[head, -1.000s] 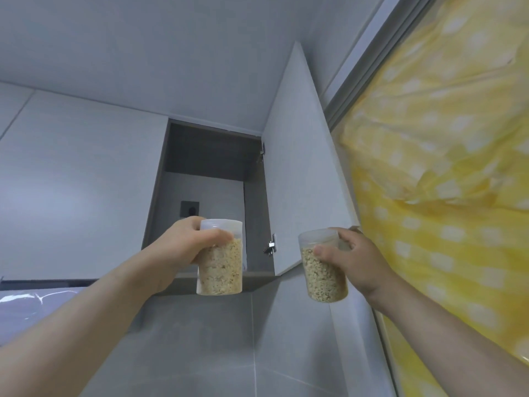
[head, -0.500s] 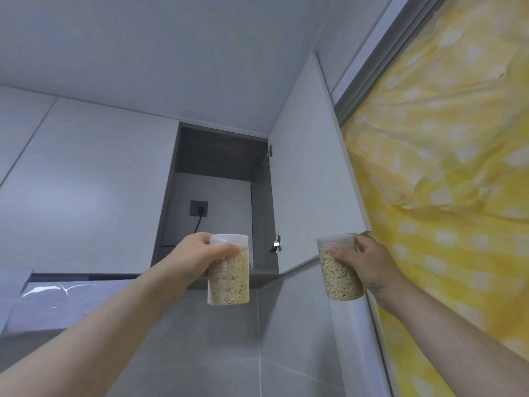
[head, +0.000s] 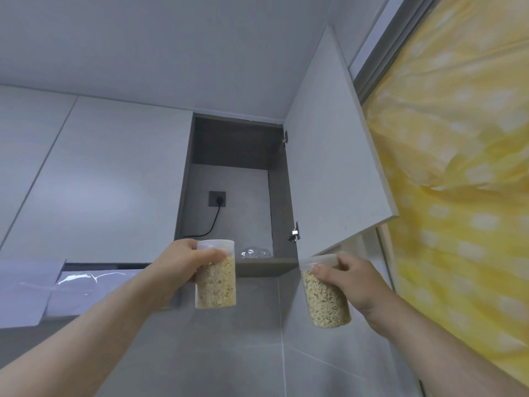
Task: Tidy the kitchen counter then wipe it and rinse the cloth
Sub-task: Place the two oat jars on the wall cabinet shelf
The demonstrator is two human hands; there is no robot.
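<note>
The camera is looking up at a white ceiling (head: 171, 38) and a row of pale grey wall cabinets (head: 100, 181). 1 cabinet (head: 229, 144) is standing open, its door (head: 329, 167) swung out to the right on 2 metal hinges (head: 294, 232). Inside, a dark socket (head: 217, 198) is sitting on the back panel, with a black cable (head: 213, 224) plugged in and trailing down to the left. A clear domed item (head: 254, 252) is resting on the cabinet's bottom shelf (head: 266, 267) near the right wall. Grey wall tiles (head: 243, 339) are running below the cabinet. A yellow checked curtain (head: 458, 167) is hanging along the right side. Something wrapped in shiny plastic film (head: 57, 287) is sitting at the left under the closed doors.

Both hands are reaching up in front of the open cabinet, level with its shelf edge. The left hand (head: 183, 265) is holding the left container (head: 216, 285), a clear lidded tub filled with what looks like rolled oats. Its grip is wrapping round the upper part, thumb lying across the front, and the tub is standing upright. The right hand (head: 355, 282) is holding the right container (head: 326, 302), a matching tub. Its grip is clamping just under the lid from the right side, and the tub is leaning slightly. The 2 containers are staying well apart, below the door's lower corner and the shelf edge.
</note>
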